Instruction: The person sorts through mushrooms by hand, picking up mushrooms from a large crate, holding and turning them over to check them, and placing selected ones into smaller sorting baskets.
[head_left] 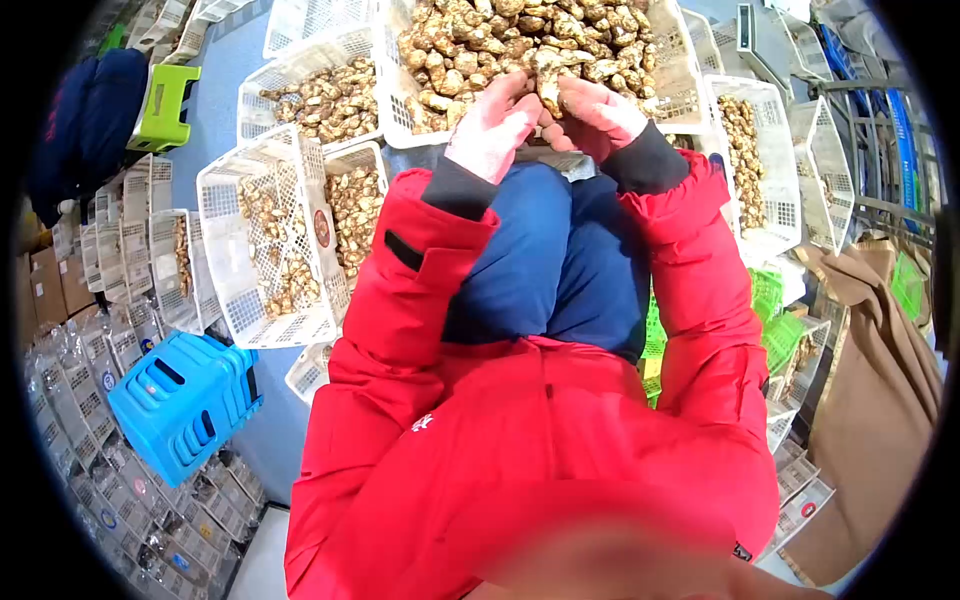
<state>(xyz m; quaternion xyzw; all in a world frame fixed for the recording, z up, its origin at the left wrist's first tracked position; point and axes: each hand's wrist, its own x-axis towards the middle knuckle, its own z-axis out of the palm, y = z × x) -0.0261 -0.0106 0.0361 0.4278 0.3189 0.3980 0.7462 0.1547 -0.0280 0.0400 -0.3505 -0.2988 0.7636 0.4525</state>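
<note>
A brown and pale mushroom stands tilted between my two hands, over the near edge of a big white crate heaped with similar mushrooms. My left hand has its fingers curled at the left side of the stem. From the right, my right hand closes its fingers on the same mushroom. Both thumbs come together low near the stem's end, where the exact contact is hard to see.
White lattice crates with mushrooms stand on the left and right. A blue plastic stool is at lower left, a green stool at upper left. Brown cloth hangs at right, near green baskets.
</note>
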